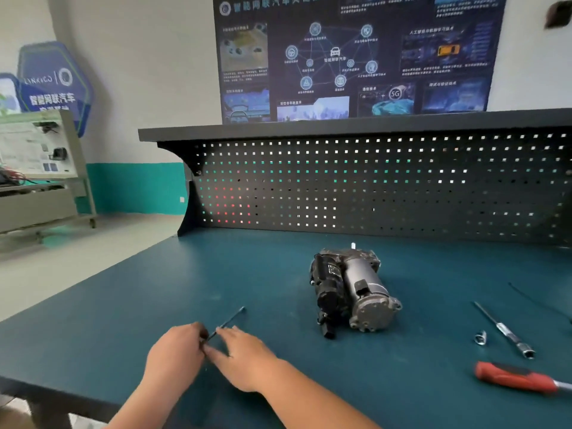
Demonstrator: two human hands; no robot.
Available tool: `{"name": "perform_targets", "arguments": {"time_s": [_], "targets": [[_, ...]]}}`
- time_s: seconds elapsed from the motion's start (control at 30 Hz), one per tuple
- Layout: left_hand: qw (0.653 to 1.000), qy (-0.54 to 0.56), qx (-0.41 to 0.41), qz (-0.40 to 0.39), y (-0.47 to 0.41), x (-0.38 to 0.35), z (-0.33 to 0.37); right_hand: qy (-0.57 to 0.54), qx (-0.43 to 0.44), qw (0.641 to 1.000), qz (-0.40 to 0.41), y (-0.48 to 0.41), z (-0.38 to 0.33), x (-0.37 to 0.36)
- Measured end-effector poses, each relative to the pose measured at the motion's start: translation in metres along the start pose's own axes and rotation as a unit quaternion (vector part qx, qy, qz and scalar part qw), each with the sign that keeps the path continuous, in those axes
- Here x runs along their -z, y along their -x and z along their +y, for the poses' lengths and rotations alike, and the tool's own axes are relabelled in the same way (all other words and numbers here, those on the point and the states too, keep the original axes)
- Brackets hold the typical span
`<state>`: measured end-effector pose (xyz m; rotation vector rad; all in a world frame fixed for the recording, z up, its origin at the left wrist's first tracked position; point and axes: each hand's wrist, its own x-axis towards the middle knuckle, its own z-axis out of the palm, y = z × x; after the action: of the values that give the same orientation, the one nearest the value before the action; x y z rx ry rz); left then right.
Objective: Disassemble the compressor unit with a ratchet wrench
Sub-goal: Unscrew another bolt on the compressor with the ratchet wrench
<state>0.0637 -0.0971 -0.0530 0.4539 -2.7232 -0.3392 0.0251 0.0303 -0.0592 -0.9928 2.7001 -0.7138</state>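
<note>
our left hand (176, 354) pinches the near end of a thin dark rod (230, 318) in curled fingers, close to the front edge of the tabletop (123, 305) and left of its middle. our right hand (244, 360) lies just beside it, laid flat with the fingers nearly straight and the fingertips (224, 331) touching the rod; blur softens the finer detail. the rod slants away from both hands toward the back right, and there is bare green top around its far tip.

the compressor unit (349, 289) lies on its side near the middle of the tabletop, well apart from the hands. its round grey end cap faces the front right, and its black block runs along the left flank. a strip of bare top separates it from the pegboard (371, 187) that closes the back edge under a dark shelf (309, 126).

toward the right edge lies a slim extension bar (503, 329), with a small socket (480, 338) just beside it on the left. a red-handled tool (513, 377) sits nearer the front right corner, its metal shaft running out of view. a thin black wire (538, 301) trails by the right edge.

beyond the tabletop's left edge there is open floor (77, 258).
</note>
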Motion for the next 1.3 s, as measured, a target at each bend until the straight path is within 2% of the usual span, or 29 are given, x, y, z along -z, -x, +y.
{"name": "perform_targets", "arguments": {"time_s": [0.2, 0.37, 0.43, 0.53, 0.6, 0.63, 0.7, 0.77, 0.87, 0.93, 1.1, 1.3], "targets": [[0.995, -0.088, -0.038, -0.017, -0.031, -0.026, -0.001, 0.109, -0.035, 0.993, -0.024, -0.041, 0.018, -0.003], [0.992, -0.108, -0.037, -0.045, -0.03, -0.03, 0.012, 0.065, -0.023, 0.998, 0.006, -0.018, 0.029, 0.008], [0.991, -0.111, -0.06, -0.033, -0.021, -0.03, 0.026, 0.059, 0.005, 0.998, 0.037, 0.009, 0.04, 0.018], [0.985, 0.025, -0.168, -0.019, 0.0, -0.037, 0.058, 0.014, 0.068, 0.991, 0.116, 0.068, 0.075, 0.039], [0.966, 0.14, -0.213, -0.032, 0.012, -0.045, 0.087, -0.018, 0.063, 0.978, 0.196, 0.108, 0.103, 0.06], [0.956, 0.208, -0.202, -0.047, 0.014, -0.049, 0.103, -0.032, 0.039, 0.969, 0.243, 0.125, 0.117, 0.072], [0.924, 0.349, -0.126, -0.093, 0.012, -0.054, 0.138, -0.043, -0.015, 0.941, 0.336, 0.15, 0.146, 0.096], [0.889, 0.438, -0.059, -0.123, 0.005, -0.061, 0.17, -0.025, -0.07, 0.924, 0.374, 0.161, 0.168, 0.117], [0.853, 0.51, 0.014, -0.108, -0.001, -0.077, 0.198, 0.008, -0.126, 0.939, 0.319, 0.159, 0.191, 0.13], [0.835, 0.543, 0.04, -0.075, -0.005, -0.086, 0.202, 0.015, -0.125, 0.95, 0.287, 0.144, 0.195, 0.136], [0.836, 0.546, 0.016, -0.037, -0.012, -0.094, 0.197, 0.045, -0.099, 0.974, 0.198, 0.093, 0.187, 0.14], [0.819, 0.572, 0.029, -0.036, -0.013, -0.097, 0.196, 0.036, -0.103, 0.972, 0.206, 0.084, 0.192, 0.134]]}}
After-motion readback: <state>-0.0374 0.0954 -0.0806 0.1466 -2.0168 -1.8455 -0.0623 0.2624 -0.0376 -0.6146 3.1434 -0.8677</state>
